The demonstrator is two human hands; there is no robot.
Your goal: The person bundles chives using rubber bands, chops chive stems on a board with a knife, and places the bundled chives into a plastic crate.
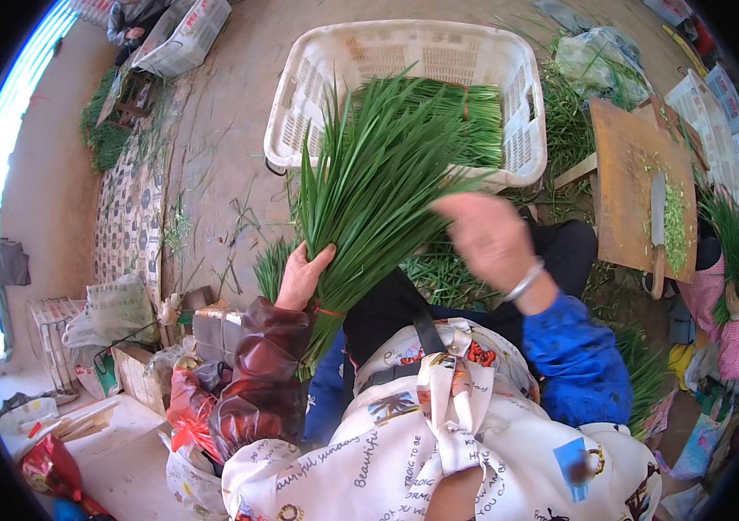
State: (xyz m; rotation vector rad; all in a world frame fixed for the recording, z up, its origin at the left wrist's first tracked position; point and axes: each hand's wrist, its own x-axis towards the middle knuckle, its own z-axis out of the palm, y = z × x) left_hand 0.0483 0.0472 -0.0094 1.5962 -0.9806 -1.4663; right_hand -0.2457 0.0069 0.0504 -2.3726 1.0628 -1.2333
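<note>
My left hand is closed round a bundle of long green garlic chives. A red band ties the bundle near its lower end, below my fingers. The leaves fan up and to the right, over the near rim of a white plastic basket. My right hand, blurred, is at the right edge of the leaves; whether its fingers touch or grip them cannot be made out. Inside the basket lie more banded chives, partly hidden by the leaves.
On the right, a knife lies on a wooden board beside chopped green bits. Loose chives litter the floor. A person in pink sleeves holds chives at far right; another person is at upper left.
</note>
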